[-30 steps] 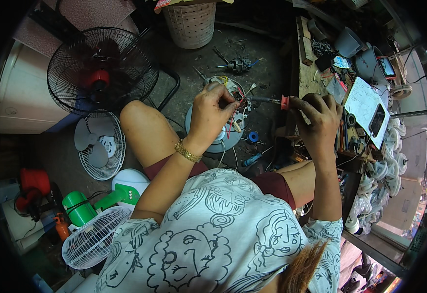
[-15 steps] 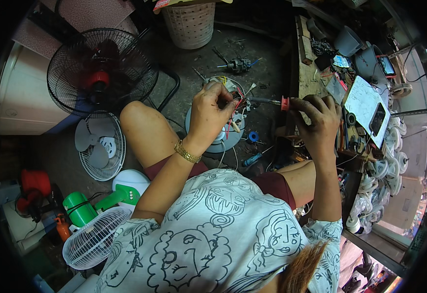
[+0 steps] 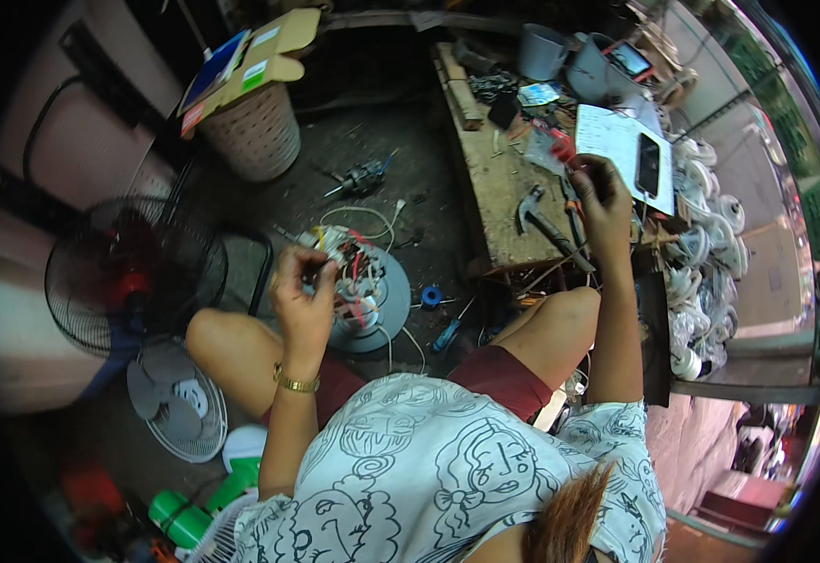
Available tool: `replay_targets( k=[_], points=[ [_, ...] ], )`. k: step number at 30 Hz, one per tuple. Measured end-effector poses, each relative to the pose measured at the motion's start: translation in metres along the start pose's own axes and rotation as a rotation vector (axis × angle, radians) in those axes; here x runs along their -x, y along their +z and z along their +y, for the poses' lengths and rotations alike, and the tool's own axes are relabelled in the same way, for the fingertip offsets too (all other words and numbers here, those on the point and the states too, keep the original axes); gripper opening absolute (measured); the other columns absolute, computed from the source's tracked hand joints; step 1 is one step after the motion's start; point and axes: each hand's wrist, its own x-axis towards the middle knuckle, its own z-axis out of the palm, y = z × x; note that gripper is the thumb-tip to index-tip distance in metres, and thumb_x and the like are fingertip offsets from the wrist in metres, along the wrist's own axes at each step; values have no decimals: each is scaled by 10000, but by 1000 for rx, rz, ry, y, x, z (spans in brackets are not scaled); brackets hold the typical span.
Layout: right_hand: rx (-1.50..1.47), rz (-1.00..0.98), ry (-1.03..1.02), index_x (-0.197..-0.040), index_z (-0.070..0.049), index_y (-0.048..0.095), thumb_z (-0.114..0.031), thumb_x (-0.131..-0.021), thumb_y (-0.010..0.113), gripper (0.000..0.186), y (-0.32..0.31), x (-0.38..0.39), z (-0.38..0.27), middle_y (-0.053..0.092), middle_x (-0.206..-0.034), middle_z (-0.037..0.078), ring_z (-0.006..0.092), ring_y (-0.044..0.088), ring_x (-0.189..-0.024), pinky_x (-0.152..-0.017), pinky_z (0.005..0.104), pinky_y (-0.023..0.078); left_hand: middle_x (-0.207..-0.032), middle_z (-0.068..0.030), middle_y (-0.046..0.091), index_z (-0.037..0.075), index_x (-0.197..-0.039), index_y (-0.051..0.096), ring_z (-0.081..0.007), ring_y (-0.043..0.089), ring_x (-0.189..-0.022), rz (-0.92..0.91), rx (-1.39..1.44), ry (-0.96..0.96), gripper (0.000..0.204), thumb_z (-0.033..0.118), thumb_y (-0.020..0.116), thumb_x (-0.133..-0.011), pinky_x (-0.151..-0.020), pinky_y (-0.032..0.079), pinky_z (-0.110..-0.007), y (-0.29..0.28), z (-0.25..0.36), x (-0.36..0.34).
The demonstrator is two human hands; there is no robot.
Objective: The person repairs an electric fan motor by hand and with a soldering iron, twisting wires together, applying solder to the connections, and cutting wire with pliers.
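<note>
My right hand [image 3: 604, 197] is raised over the workbench, its fingers closed on a soldering iron with a red collar [image 3: 561, 147]. Motion blurs the iron, and its tip is hard to make out. My left hand [image 3: 303, 293] is pinched at the left side of an opened fan base [image 3: 393, 300], with thumb and fingers together; whatever lies between them is too small to name. Red, white and yellow wires [image 3: 357, 272] spread over the round grey base between my knees. A white cord with a plug [image 3: 397, 210] trails from its far side.
On the workbench [image 3: 494, 211] lie a hammer [image 3: 543, 223], a notebook [image 3: 603, 141] and a phone [image 3: 648, 159]. A fan motor [image 3: 361, 178], blue spool [image 3: 430, 297] and blue-handled screwdriver [image 3: 447, 334] rest on the floor. A caged fan [image 3: 128, 272] stands left, near a perforated bin [image 3: 255, 136].
My right hand has carried the soldering iron away from the wires to over the bench. My left hand stays beside the fan base. The view has swung to the right.
</note>
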Motion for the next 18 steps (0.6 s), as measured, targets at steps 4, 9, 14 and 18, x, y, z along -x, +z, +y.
replay_targets(
  k=[4,9,14,18],
  points=[
    [-328,167,266,-1318,-25,569,-150,-1017,636,332,-55,-18,55,669,-1037,66,102,617,-745,-683,266,528,-937,-33,578,9,-942,562,-87,616,-831,-63,-29,81,143,-102,649,-918,-754,527,-242,-4,-7,-2],
    [-352,-190,626,-1386,-89,491,-151,-1005,629,409,45,11,55,645,-964,104,127,633,-688,-567,270,507,-946,-37,570,10,-951,565,-96,608,-865,-12,-40,123,146,-112,637,-915,-769,519,-246,-13,-16,3],
    [-245,-402,605,-1379,-105,377,-22,-906,593,527,239,55,90,651,-1060,167,306,673,-883,-792,428,532,-935,-91,614,8,-932,595,-185,620,-863,61,-102,150,143,-77,685,-860,-801,512,-299,-26,-18,5],
    [84,-166,711,-1179,-79,593,-75,-871,595,308,330,58,229,669,-1122,289,460,675,-1025,-874,483,528,-942,-103,621,3,-923,584,-190,623,-877,-2,0,102,159,-71,708,-856,-817,507,-302,-15,-13,7]
  ],
)
